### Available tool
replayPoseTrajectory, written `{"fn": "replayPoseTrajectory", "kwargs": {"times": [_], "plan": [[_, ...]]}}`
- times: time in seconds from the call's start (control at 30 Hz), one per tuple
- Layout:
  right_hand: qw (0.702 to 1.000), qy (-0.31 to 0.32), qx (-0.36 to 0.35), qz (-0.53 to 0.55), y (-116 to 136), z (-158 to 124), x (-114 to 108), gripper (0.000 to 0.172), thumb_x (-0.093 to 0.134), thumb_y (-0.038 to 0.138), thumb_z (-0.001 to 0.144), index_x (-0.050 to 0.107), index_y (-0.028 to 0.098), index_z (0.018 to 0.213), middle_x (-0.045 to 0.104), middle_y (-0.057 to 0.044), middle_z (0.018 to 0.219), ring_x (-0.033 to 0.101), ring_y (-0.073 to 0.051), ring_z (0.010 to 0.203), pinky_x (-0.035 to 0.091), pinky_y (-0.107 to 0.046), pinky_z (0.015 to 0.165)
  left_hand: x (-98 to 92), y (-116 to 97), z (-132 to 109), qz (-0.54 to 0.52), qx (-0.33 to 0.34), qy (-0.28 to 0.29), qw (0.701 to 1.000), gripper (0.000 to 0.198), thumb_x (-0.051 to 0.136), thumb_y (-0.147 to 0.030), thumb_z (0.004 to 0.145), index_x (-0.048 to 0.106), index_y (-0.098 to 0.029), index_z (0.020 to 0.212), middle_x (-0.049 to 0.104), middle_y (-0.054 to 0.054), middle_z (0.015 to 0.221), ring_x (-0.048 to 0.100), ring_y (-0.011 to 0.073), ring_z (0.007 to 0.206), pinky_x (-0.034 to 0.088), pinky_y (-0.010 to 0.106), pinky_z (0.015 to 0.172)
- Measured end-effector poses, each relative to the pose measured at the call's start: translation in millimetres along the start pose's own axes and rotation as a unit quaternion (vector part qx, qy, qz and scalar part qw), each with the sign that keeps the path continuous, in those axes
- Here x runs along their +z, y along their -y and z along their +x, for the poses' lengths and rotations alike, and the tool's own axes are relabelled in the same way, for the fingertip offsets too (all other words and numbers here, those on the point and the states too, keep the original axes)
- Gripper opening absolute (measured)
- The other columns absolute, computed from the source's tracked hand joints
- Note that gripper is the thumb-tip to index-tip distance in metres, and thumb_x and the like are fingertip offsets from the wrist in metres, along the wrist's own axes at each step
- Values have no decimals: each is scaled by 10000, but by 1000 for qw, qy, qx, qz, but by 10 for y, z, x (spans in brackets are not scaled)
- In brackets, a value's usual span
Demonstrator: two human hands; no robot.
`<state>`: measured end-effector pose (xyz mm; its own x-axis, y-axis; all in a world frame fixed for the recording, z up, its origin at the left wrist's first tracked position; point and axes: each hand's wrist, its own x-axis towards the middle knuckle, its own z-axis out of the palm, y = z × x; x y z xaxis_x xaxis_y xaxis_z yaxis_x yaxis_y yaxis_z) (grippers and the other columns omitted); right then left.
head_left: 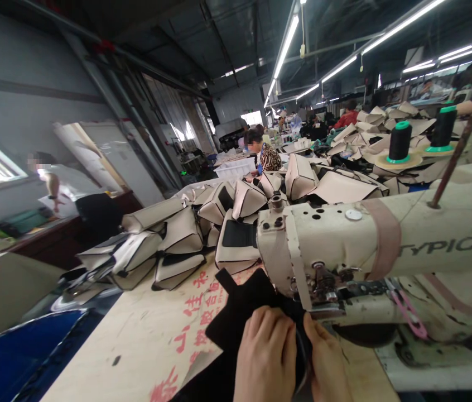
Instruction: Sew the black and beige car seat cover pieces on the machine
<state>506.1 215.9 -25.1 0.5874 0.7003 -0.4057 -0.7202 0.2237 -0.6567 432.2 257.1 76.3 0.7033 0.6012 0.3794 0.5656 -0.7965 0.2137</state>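
Black fabric [236, 318] lies on the plywood table and reaches up to the needle end of a cream sewing machine [315, 240]. My left hand [266, 354] grips the fabric from above with its fingers curled. Close beside it, my right hand [326, 357] pinches the edge of the same piece, just below the machine's needle area. A light-coloured edge of the work shows between the two hands. The needle and presser foot are largely hidden.
Beige pieces with black edging [179, 231] are piled behind the table [135, 335]. Black thread spools [400, 142] stand above the machine. Pink-handled thread snips [409, 315] rest on the machine. A blue-lined container [18, 352] sits at lower left. Other people work farther back.
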Motion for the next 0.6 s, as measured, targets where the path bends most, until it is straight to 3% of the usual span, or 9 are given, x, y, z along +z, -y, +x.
{"fn": "replayPoseTrajectory", "kwargs": {"times": [0.07,0.13,0.23,0.43,0.6], "plan": [[999,22,31,26,-6,18,-16,397,753,489,563,663,137,723,671,-50,778,597,-209,791,469,-245,651,120,-37,-85,-50,-50,-4,997,193,447,-219,849,547,-197,1012,572,80,1059,486,227,1059,413,376,910],[999,25,37,30,-6,37,-38,385,759,480,553,653,137,693,667,-48,760,591,-213,804,463,-238,649,244,-33,-26,-95,-97,27,990,258,479,-234,825,519,-178,1074,571,93,1062,507,232,1051,424,368,899],[998,37,41,10,-28,38,-89,365,749,460,575,652,131,699,656,-42,703,584,-205,742,450,-228,591,370,-14,101,-136,-130,57,980,224,512,-199,771,545,-183,992,582,78,1003,547,225,981,445,336,843],[998,37,44,-2,-110,-76,-146,423,738,465,594,663,111,813,662,-60,785,581,-202,726,458,-242,620,394,-80,-23,-148,-191,19,970,131,504,-163,736,508,-197,862,554,35,931,562,185,843,444,307,751],[999,28,26,-7,-106,-75,-97,428,751,508,538,643,117,676,618,-39,623,562,-189,611,431,-236,527,454,0,66,-176,-195,13,965,146,549,-196,719,532,-191,863,568,25,881,557,184,834,430,287,731]]}}
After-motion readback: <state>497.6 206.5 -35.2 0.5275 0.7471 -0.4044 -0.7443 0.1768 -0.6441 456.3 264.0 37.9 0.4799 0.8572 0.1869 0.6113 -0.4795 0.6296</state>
